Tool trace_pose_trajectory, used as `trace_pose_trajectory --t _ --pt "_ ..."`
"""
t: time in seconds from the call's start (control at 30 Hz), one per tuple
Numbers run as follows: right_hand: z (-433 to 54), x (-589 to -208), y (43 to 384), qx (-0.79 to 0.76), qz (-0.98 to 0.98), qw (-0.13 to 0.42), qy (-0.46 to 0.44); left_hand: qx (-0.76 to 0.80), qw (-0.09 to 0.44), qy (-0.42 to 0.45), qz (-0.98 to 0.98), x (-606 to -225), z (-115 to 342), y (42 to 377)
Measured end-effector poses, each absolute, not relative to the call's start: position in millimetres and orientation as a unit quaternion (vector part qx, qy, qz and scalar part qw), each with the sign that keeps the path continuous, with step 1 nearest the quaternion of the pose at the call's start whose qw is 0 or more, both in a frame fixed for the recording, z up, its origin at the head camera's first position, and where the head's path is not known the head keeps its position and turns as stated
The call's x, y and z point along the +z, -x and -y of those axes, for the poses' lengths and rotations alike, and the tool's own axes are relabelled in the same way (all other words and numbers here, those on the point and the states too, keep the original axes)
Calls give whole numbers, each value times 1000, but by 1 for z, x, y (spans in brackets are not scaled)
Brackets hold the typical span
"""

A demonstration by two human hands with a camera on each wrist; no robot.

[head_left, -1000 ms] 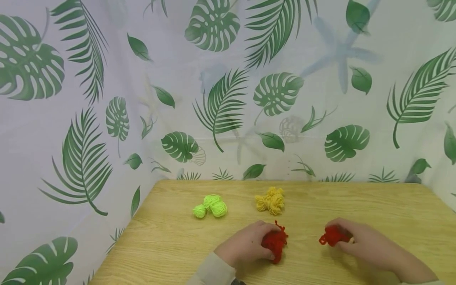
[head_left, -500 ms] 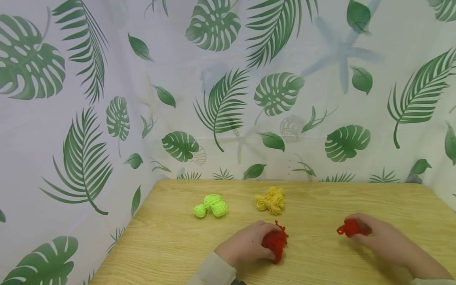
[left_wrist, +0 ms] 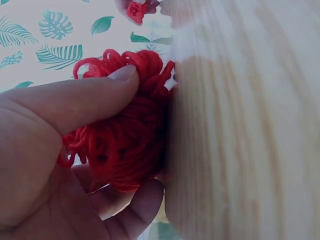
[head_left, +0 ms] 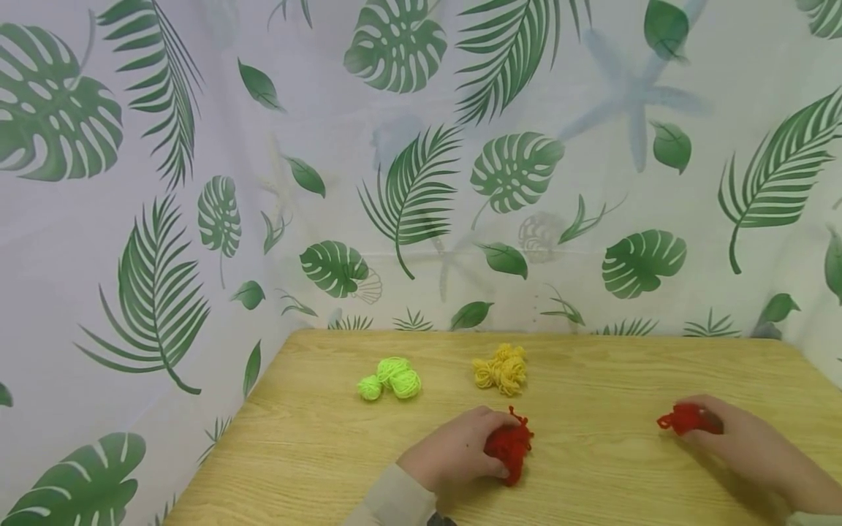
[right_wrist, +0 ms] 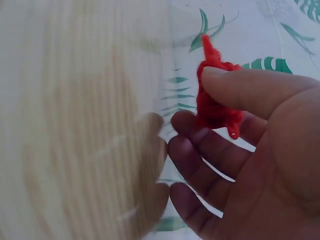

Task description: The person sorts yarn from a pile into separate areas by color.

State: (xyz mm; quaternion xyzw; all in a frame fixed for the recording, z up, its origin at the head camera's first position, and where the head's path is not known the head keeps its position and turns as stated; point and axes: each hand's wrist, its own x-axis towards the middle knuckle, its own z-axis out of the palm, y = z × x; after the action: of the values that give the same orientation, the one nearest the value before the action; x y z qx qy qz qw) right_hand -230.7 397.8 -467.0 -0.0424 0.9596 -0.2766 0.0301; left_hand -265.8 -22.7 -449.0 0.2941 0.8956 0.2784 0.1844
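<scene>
Near the front middle of the table, my left hand grips a larger bundle of red yarn. In the left wrist view its thumb lies over the red yarn, with fingers curled below and the bundle against the tabletop. Farther right, my right hand holds a smaller red yarn bundle. The right wrist view shows that small red bundle pinched between thumb and fingers, just off the wood, a loose end sticking up.
Bright green yarn balls lie at the back left of the wooden table. A yellow yarn bundle sits behind my left hand. A leaf-patterned curtain hangs along the back and left side.
My right hand has moved to the right across the table with the small red yarn bundle in it. The left hand and its yarn have stayed in place.
</scene>
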Motion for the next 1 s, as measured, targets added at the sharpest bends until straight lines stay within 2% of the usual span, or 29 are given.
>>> trace_pose_trajectory --t 0.23,0.4,0.67,1.0 --pt "-404 -477 233 -267 -959 79 49 273 178 -300 -896 -450 21 264" --pt "-403 -477 233 -272 -958 67 59 260 164 -309 -900 -452 20 264" --pt "-400 -468 229 -305 -947 81 62 236 135 -320 -908 -451 16 263" --pt "-412 -453 215 -291 -952 75 60 182 86 -391 -898 -446 -6 266"
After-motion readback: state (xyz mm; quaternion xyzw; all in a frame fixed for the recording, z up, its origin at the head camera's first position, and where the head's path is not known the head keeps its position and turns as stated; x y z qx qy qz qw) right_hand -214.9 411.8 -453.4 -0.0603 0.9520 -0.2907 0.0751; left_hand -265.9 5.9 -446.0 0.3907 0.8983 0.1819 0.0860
